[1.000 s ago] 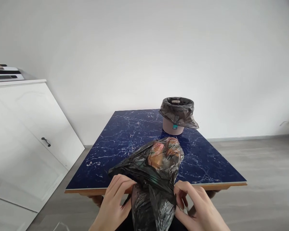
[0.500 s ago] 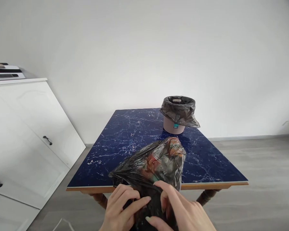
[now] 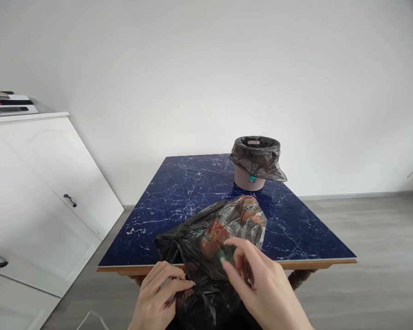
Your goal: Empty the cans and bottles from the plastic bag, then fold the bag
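A thin black plastic bag [image 3: 206, 236] lies over the table's front edge, its near part hanging down towards me. Orange-red and green contents show through it, though I cannot make out what they are. My left hand [image 3: 161, 293] pinches the bag's gathered plastic at the near left. Over the right side of the bag is my right hand [image 3: 258, 275], thumb and index finger apart and the other fingers curled. Its fingertips are close to the greenish patch; whether they touch the plastic is hard to tell.
On the blue marbled table [image 3: 182, 183] with its wooden edge, a pinkish-grey bin [image 3: 244, 180] lined with a black bag [image 3: 261, 160] stands at the back right. A white cabinet [image 3: 44, 183] with black handles is to the left. Behind the table is a white wall.
My right hand has lifted off the near plastic and moved up over the bag, its fingers parting. My left hand has shifted slightly left, still gripping the bag.
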Tool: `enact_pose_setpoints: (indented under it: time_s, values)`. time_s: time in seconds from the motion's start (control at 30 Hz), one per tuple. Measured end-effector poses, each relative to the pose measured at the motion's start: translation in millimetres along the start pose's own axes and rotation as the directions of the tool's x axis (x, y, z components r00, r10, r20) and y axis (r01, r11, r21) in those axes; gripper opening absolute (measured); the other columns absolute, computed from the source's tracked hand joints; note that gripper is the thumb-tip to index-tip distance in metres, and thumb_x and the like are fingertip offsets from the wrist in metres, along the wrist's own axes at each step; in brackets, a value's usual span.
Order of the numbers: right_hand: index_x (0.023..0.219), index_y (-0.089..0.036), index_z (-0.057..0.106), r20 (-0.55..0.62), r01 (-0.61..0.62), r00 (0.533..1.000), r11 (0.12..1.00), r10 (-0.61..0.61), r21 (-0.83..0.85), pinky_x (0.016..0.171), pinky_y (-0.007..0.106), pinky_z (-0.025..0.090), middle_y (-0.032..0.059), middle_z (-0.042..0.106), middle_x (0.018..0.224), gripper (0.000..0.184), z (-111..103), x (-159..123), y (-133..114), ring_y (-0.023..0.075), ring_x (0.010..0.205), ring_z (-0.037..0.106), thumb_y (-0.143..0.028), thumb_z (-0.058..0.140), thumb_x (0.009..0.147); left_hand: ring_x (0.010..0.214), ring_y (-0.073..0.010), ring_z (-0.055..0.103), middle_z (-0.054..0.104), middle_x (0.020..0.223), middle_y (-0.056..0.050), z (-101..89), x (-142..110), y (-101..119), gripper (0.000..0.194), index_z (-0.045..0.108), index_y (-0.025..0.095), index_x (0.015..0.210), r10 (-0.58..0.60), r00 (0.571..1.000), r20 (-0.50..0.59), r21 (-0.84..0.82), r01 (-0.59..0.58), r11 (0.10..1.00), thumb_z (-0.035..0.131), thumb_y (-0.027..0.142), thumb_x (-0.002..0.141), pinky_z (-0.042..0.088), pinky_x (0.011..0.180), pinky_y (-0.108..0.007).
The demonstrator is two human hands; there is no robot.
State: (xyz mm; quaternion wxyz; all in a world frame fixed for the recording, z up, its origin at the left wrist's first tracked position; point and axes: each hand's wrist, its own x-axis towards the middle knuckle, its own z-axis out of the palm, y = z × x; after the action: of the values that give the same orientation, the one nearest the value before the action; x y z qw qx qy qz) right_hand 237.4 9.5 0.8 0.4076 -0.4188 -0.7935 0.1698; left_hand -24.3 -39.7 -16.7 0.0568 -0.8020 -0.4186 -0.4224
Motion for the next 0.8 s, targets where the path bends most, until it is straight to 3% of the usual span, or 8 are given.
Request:
enact_pose_setpoints:
  time_s: [0.1,0.17,0.27,0.4,0.57,0.7,0.8]
  values:
    - [0.136,-0.025,0.060,0.123,0.035,0.992,0.981,-0.012,-0.190,0.051,0.028,0.041,-0.0010,0.071,0.085,0.046,18,4,7,0.0194,0.060,0.069,-0.033,0.077,0.094,0.078,-0.0172,0.075,0.078,0.087,-0.001,-3.3,4,-1,0.019,0.076,0.026,0.101,-0.036,0.996,-0.077,-0.008,0.035,0.999,0.069,0.008,0.098,0.059,0.072,-0.027]
    - [0.124,-0.024,0.065,0.196,0.005,0.980,0.970,0.044,-0.243,0.056,0.029,0.039,0.0003,0.075,0.088,0.034,35,16,10,0.0223,0.068,0.074,-0.023,0.077,0.093,0.076,-0.0172,0.077,0.080,0.088,-0.002,-5.6,4,-3,0.017,0.076,0.026,0.101,-0.132,0.982,-0.136,0.019,0.136,0.991,0.068,0.012,0.098,0.061,0.067,-0.023]
    - [0.106,-0.025,0.068,0.264,-0.013,0.963,0.983,0.061,-0.181,0.060,0.029,0.034,-0.0003,0.078,0.093,0.011,57,40,8,0.0212,0.077,0.076,-0.017,0.069,0.098,0.070,-0.0171,0.078,0.082,0.089,-0.001,-11.0,-3,-12,0.021,0.077,0.026,0.101,-0.261,0.939,-0.226,0.120,0.293,0.949,0.063,0.012,0.095,0.060,0.060,-0.021]
    - [0.098,-0.024,0.069,0.206,-0.046,0.978,0.998,0.036,0.043,0.062,0.026,0.036,-0.0026,0.075,0.084,0.009,67,60,0,0.0162,0.073,0.070,-0.016,0.066,0.099,0.067,-0.0160,0.078,0.082,0.088,0.001,-22.5,-15,-25,0.032,0.076,0.026,0.101,-0.285,0.906,-0.313,0.258,0.370,0.893,0.057,0.007,0.083,0.059,0.060,-0.020]
    - [0.090,-0.024,0.071,0.161,-0.189,0.978,0.903,0.136,0.385,0.059,0.024,0.045,-0.0007,0.074,0.077,0.015,57,51,1,0.0146,0.064,0.067,-0.030,0.064,0.102,0.068,-0.0162,0.077,0.082,0.086,0.000,-30.2,-17,-31,0.015,0.075,0.026,0.098,-0.285,0.928,-0.241,0.191,0.333,0.923,0.063,0.016,0.095,0.060,0.061,-0.020]
    - [0.093,-0.024,0.073,0.212,-0.260,0.960,0.856,0.181,0.446,0.057,0.024,0.049,-0.0019,0.070,0.064,0.024,46,44,8,0.0157,0.056,0.067,-0.041,0.062,0.105,0.059,-0.0147,0.074,0.080,0.079,-0.002,-28.0,-16,-34,0.011,0.074,0.024,0.095,-0.221,0.961,-0.169,0.107,0.240,0.965,0.065,0.025,0.102,0.057,0.056,-0.018]
    - [0.106,-0.024,0.074,0.266,-0.261,0.951,0.872,0.159,0.415,0.060,0.024,0.050,-0.0014,0.076,0.075,0.019,39,41,5,0.0148,0.058,0.069,-0.039,0.061,0.106,0.063,-0.0147,0.074,0.080,0.081,-0.003,-26.8,-19,-36,0.011,0.073,0.022,0.093,-0.230,0.968,-0.097,0.085,0.238,0.968,0.066,0.023,0.101,0.059,0.060,-0.019]
